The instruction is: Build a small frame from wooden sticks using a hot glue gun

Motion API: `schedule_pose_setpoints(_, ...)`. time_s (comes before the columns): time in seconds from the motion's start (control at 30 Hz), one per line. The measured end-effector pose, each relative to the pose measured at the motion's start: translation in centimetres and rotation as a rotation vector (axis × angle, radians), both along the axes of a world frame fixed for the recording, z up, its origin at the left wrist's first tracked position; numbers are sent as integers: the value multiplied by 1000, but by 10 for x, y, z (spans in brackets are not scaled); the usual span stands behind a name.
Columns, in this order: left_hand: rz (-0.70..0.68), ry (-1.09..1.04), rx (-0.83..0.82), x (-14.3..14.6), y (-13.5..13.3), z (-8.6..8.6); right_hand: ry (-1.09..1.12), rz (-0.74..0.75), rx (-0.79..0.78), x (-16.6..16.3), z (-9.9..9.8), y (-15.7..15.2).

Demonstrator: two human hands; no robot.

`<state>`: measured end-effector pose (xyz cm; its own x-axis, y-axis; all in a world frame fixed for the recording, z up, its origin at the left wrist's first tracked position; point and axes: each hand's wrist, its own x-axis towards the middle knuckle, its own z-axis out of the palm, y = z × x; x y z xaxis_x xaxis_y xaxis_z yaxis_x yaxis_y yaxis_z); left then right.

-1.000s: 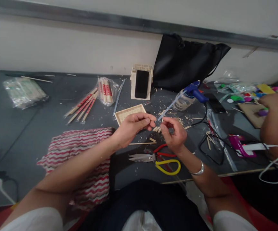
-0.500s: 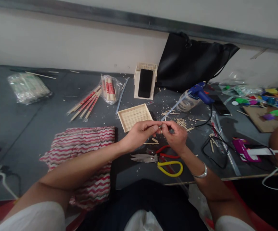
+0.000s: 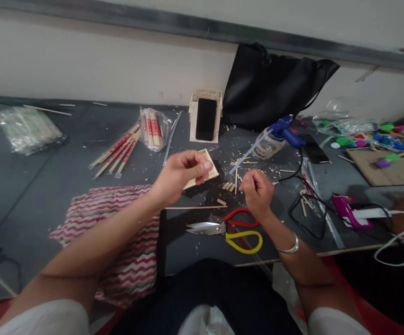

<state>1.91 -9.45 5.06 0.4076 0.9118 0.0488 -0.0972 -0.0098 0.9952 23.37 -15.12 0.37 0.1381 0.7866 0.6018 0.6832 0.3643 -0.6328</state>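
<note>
My left hand point(image 3: 184, 174) hovers over a shallow tray of pale sticks point(image 3: 207, 176), hiding most of it. Its thumb and fingers are bent together, and anything between them is too small to make out. To the right, my right hand point(image 3: 259, 191) is closed with curled fingers; their grip is hidden. Short cut stick pieces point(image 3: 228, 186) and an upright-lying thin stick point(image 3: 236, 180) are just left of it. Scissors point(image 3: 209, 228) with one red and one yellow handle rest below the hands. A long thin stick point(image 3: 195, 207) lies behind the blades.
A blue glue gun point(image 3: 286, 132) leans on a clear container. A phone point(image 3: 206, 119) stands on a stick-built holder at the back. Bundled chopsticks point(image 3: 153, 129), a striped cloth point(image 3: 118, 232) and a wrapped pack point(image 3: 29, 129) lie left. A purple device point(image 3: 350, 211) with cables sits right, near another person's arm.
My hands, together earlier over the tray's right corner, have separated. The left has moved left over the tray, and the right slightly right. The view has shifted a little.
</note>
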Motion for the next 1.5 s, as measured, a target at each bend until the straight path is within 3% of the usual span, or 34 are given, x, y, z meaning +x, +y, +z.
schedule_pose_setpoints(0.1, 95, 444, 244, -31, 24, 7, -14, -10, -3, 2, 0, 3)
schedule_pose_setpoints(0.2, 10, 877, 371, -61, 48, 6, -30, 2, -20, 2, -1, 7)
schedule_pose_setpoints(0.3, -40, 1006, 292, -75, 60, 2, -88, 90, -88, 2, -7, 11)
schedule_pose_setpoints(0.47, -97, 1153, 215, -64, 61, -4, -159, 176, -179, 0, -22, 15)
schedule_pose_setpoints(0.67, -101, 1098, 251, -65, 68, -13, -199, 252, -261, -1, -33, 18)
schedule_pose_setpoints(0.8, 40, 989, 371, -67, 74, -27, -193, 280, -271, -1, -35, 19)
schedule_pose_setpoints(0.97, 187, 908, 333, -57, 77, -40, -184, 284, -241, -1, -36, 19)
schedule_pose_setpoints(1.2, 171, 831, 150, -49, 73, -39, -224, 181, -169, -2, -37, 18)
schedule_pose_setpoints(1.5, 86, 859, 107, -43, 67, -30, -366, 89, -86, -4, -34, 15)
